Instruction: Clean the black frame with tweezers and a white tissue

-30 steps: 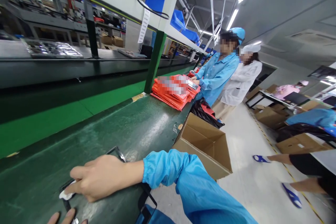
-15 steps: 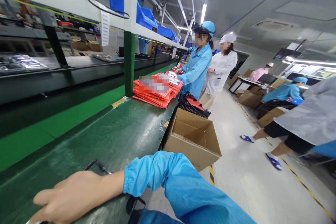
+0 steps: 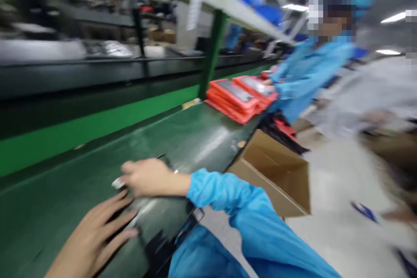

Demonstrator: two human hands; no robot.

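Observation:
Over the green worktop [image 3: 143, 141], my right hand [image 3: 150, 177], in a blue sleeve, is closed with its fingertips on a small white piece [image 3: 117, 183]. Blur hides what kind of piece it is. Behind that hand, part of a thin black frame [image 3: 165, 159] lies on the worktop. My left hand [image 3: 97, 230] is open at the lower left, fingers apart and stretched toward my right hand. Nothing shows in its grasp. Whether its fingertips touch the surface, I cannot tell.
A stack of red sheets or packs [image 3: 233, 100] lies farther along the worktop, by a green post [image 3: 213, 54]. An open cardboard box [image 3: 276, 173] stands at the right edge beside a black bag [image 3: 276, 130]. A co-worker in blue [image 3: 312, 69] stands beyond.
The view has swung left and down, so the stack and box appear farther right. My left hand has come into view. My right hand appears higher and farther right, with the white piece showing more.

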